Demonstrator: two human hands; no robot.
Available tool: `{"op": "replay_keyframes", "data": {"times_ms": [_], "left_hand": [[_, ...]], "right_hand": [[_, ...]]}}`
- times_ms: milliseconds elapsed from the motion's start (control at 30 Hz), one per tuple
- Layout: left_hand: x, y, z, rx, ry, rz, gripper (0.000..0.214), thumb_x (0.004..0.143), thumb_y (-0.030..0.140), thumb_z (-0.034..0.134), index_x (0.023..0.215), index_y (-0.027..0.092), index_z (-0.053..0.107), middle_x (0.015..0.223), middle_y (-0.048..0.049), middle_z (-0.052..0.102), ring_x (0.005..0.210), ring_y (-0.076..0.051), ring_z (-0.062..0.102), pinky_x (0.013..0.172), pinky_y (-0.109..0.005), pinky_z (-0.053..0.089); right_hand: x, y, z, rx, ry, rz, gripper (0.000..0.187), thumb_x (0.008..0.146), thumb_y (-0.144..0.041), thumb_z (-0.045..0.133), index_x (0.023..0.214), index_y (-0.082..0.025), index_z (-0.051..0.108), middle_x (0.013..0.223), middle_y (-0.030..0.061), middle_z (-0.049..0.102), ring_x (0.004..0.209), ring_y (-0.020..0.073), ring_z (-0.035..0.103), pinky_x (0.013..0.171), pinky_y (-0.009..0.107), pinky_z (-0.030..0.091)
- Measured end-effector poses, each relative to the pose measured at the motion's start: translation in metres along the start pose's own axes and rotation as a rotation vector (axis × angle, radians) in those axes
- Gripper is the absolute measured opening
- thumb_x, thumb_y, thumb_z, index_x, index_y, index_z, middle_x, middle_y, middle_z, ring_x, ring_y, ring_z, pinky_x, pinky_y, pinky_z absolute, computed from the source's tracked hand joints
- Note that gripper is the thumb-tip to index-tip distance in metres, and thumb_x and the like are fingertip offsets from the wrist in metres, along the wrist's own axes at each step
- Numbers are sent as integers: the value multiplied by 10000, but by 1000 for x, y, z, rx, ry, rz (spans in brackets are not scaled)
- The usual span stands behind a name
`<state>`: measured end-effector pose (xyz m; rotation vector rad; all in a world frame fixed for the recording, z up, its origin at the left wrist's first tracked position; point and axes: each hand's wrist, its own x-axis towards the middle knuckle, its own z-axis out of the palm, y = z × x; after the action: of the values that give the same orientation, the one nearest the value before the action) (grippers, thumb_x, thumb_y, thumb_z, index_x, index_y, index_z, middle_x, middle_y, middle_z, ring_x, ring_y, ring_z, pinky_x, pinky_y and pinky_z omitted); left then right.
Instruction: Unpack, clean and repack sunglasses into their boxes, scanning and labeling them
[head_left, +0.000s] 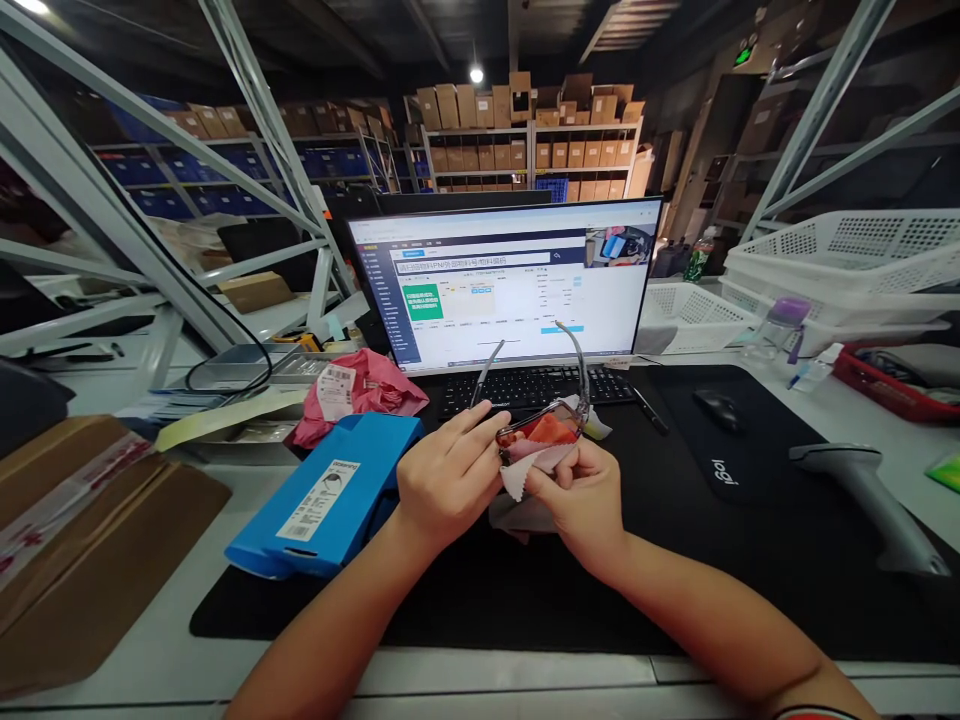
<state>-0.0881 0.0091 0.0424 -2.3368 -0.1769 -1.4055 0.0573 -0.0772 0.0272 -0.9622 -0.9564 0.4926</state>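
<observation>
A pair of eyeglasses is held up over the black desk mat, its two temples pointing away toward the monitor. My left hand grips the frame at its left side with the fingers closed. In my right hand is a pale cleaning cloth with zigzag edges, pinched around the right lens. Orange-red cloth or a reflection shows through the lens area. Beneath the hands lies some greyish material, partly hidden. Left of my hands rests a blue box with a white label showing a picture of glasses.
Behind the hands stand a keyboard and a lit monitor. A pink plastic bag and a cardboard box are on the left. To the right are a mouse, a barcode scanner and white baskets.
</observation>
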Motion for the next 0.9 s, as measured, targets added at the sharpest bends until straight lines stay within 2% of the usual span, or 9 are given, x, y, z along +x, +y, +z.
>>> {"op": "replay_keyframes", "data": {"times_ms": [100, 200, 333, 400, 500, 600, 700, 800, 900], "left_hand": [[-1, 0, 1, -27, -9, -24, 128, 867, 148, 688, 994, 155, 686, 1098, -129, 763, 1139, -286, 698, 916, -380, 628], [-1, 0, 0, -93, -12, 6, 146, 862, 189, 724, 997, 158, 677, 1112, -133, 760, 1136, -277, 700, 961, -393, 612], [3, 1, 0, -180, -6, 45, 122, 853, 195, 745, 924, 149, 658, 1086, -132, 764, 1121, -272, 707, 997, -409, 596], [5, 1, 0, -200, -8, 38, 113, 859, 202, 740, 896, 141, 652, 1060, -135, 768, 1099, -264, 716, 996, -392, 595], [6, 1, 1, -199, -14, 12, 113, 851, 206, 746, 877, 143, 655, 1039, -123, 773, 1062, -248, 728, 995, -367, 591], [5, 0, 0, -199, -21, -48, 110, 821, 162, 751, 893, 157, 668, 1037, -98, 774, 1041, -228, 731, 994, -347, 588], [6, -3, -2, -231, -57, -119, 150, 804, 125, 733, 938, 170, 684, 1052, -86, 769, 1034, -223, 726, 959, -343, 597], [6, -7, -4, -292, -85, -181, 205, 801, 117, 719, 996, 176, 694, 1067, -85, 763, 1041, -228, 715, 915, -345, 603], [7, -10, -8, -343, -87, -175, 220, 792, 107, 727, 998, 174, 693, 1083, -82, 754, 1061, -228, 700, 959, -364, 581]], "right_hand": [[8, -5, -5, -60, -18, -8, 520, 572, -228, 877, 460, -199, 370, 552, -36, 452, 567, 109, 417, 517, 238, 367], [22, -19, -19, 136, -81, 187, 581, 514, -282, 932, 501, -209, 355, 517, -54, 461, 490, 90, 399, 442, 217, 354], [37, -33, -34, 403, -70, 424, 635, 420, -258, 962, 531, -208, 339, 520, -57, 507, 454, 80, 417, 391, 190, 354], [40, -35, -37, 458, -78, 495, 601, 394, -229, 971, 539, -195, 388, 542, -58, 532, 470, 74, 442, 413, 180, 382], [45, -31, -36, 495, -106, 557, 474, 426, -262, 979, 612, -177, 551, 608, -46, 613, 529, 76, 523, 516, 180, 468], [52, -27, -35, 476, -195, 546, 434, 495, -370, 976, 738, -168, 679, 716, -9, 696, 622, 104, 604, 632, 213, 521], [65, -27, -49, 285, -306, 479, 462, 511, -446, 969, 743, -159, 690, 692, 1, 686, 606, 115, 590, 599, 226, 492], [80, -35, -82, -18, -342, 359, 432, 579, -425, 944, 635, -176, 595, 598, -15, 611, 534, 113, 527, 512, 229, 414], [90, -48, -121, -250, -228, 121, 482, 708, -466, 857, 601, -211, 463, 577, -23, 539, 518, 122, 493, 503, 254, 388]]}}
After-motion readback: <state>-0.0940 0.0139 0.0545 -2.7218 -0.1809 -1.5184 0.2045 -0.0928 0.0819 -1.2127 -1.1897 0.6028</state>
